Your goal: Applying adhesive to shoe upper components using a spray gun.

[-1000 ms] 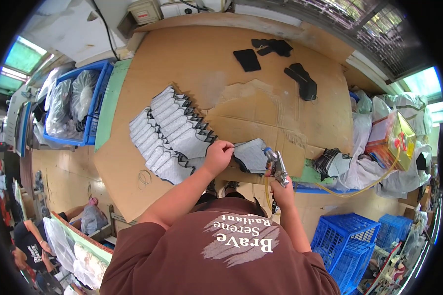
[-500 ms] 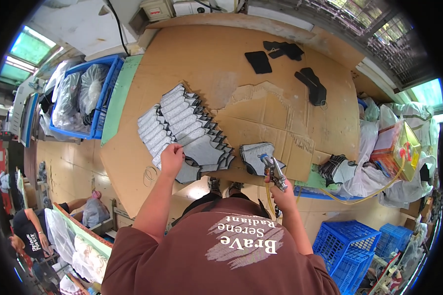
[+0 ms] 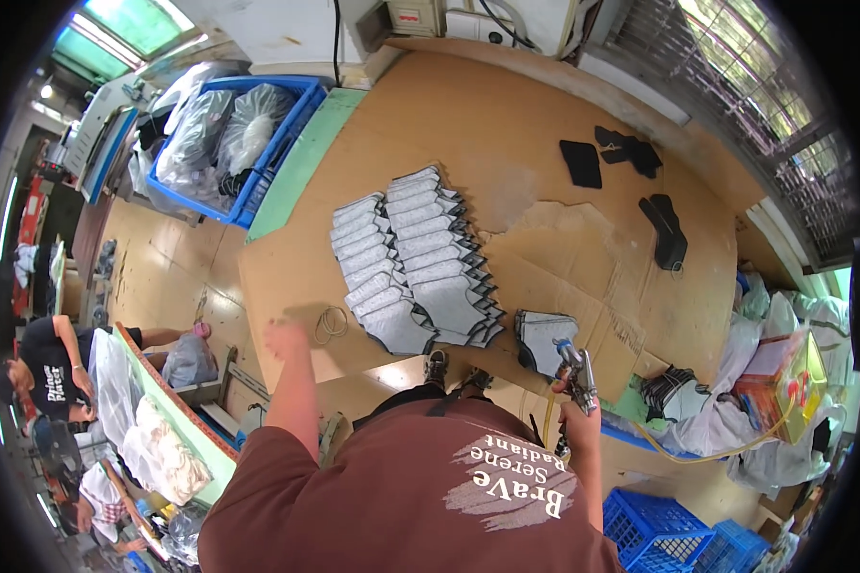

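Note:
My right hand [image 3: 581, 420] grips a metal spray gun [image 3: 586, 380] with a blue nozzle and a yellow hose. The nozzle hovers at the right edge of a small stack of grey fabric pieces [image 3: 542, 346] by the table's near edge. Left of that stack, many grey, dark-edged cut pieces lie overlapped like shingles in a right row [image 3: 437, 253] and a left row [image 3: 365, 253]. My left hand [image 3: 287, 338], smeared by motion, is over the table's near left edge, away from the rows. Beside it lies a loop of thin cord [image 3: 332, 325].
Brown cardboard [image 3: 430, 105] covers the table. Black cut pieces [image 3: 580, 164] lie at the far right. A blue crate [image 3: 239, 215] with plastic bags stands at left, more blue crates [image 3: 645, 525] at lower right. Another person [image 3: 62, 368] sits at far left.
My left hand has left the grey rows and moved left toward the table edge. The view has shifted, so the table sits further right. My right hand still holds the spray gun by the small stack.

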A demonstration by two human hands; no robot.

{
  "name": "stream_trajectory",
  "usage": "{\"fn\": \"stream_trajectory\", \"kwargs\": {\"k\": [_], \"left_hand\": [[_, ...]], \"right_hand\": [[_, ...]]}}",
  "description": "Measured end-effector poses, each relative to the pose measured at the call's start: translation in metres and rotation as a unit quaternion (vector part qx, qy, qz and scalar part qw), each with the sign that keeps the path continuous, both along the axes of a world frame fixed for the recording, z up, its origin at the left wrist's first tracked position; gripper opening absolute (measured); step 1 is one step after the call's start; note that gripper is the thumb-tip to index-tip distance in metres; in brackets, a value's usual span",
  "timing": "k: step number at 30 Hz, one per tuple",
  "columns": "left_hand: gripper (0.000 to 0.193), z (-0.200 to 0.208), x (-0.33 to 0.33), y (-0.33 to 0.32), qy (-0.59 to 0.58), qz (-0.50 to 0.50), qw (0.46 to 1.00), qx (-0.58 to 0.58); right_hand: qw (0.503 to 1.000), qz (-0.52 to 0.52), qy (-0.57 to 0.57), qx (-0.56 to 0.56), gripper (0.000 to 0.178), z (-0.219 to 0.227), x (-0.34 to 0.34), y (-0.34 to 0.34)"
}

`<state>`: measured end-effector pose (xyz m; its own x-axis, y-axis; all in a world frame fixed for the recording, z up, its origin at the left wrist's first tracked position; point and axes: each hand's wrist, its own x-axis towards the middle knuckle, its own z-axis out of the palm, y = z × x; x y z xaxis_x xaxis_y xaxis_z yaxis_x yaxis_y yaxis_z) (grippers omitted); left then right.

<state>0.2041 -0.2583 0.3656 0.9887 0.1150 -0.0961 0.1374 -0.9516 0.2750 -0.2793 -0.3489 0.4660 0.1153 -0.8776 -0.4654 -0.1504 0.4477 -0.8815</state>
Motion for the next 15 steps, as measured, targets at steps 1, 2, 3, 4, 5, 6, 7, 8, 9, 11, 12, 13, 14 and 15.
{"fn": "stream_trajectory", "kwargs": {"k": [1,2,3,4,5,6,7,8,9,11,12,13,14,15], "left_hand": [[0.047,-0.002,0.010,0.018,-0.017,0.068,0.997,0.016],[0.049,-0.001,0.022,0.038,0.017,0.022,0.995,0.093],[0.052,0.000,0.034,0.060,0.052,-0.027,0.984,0.168],[0.052,-0.009,0.048,0.088,0.054,-0.028,0.984,0.165],[0.056,-0.024,0.062,0.118,0.069,-0.034,0.995,0.058],[0.059,-0.035,0.070,0.133,0.085,-0.042,0.994,-0.049],[0.059,-0.036,0.072,0.135,0.090,-0.046,0.994,-0.051],[0.061,-0.028,0.071,0.132,0.114,-0.038,0.990,-0.070],[0.062,-0.020,0.071,0.129,0.139,-0.029,0.986,-0.089],[0.060,-0.001,0.073,0.125,0.181,-0.020,0.975,-0.129],[0.057,0.001,0.074,0.123,0.221,-0.011,0.960,-0.168],[0.053,0.000,0.078,0.128,0.251,-0.004,0.941,-0.227],[0.053,-0.002,0.080,0.132,0.251,-0.003,0.941,-0.227],[0.051,-0.003,0.082,0.134,0.286,0.017,0.921,-0.266]], "right_hand": [[1.000,0.000,-0.008,-0.001,0.042,0.000,0.001,-0.001],[1.000,-0.001,-0.006,-0.003,0.042,0.000,0.002,-0.001],[1.000,0.007,0.002,0.007,0.042,0.000,0.001,-0.002],[1.000,0.016,0.008,0.016,0.041,0.000,0.002,-0.002],[1.000,0.026,-0.001,0.010,0.040,-0.001,0.005,-0.004],[1.000,0.026,0.000,0.008,0.040,0.000,0.007,-0.006],[0.999,0.033,0.009,0.017,0.039,0.000,0.009,-0.007],[0.999,0.037,0.019,0.028,0.038,0.001,0.009,-0.007],[0.999,0.030,0.024,0.028,0.038,0.001,0.009,-0.006],[0.997,0.046,0.028,0.049,0.034,0.000,0.010,-0.008],[0.997,0.044,0.031,0.048,0.034,-0.001,0.010,-0.007],[0.997,0.049,0.032,0.041,0.030,-0.002,0.011,-0.007],[0.997,0.054,0.032,0.034,0.027,-0.003,0.012,-0.007],[0.997,0.055,0.033,0.034,0.027,-0.004,0.013,-0.008]]}}
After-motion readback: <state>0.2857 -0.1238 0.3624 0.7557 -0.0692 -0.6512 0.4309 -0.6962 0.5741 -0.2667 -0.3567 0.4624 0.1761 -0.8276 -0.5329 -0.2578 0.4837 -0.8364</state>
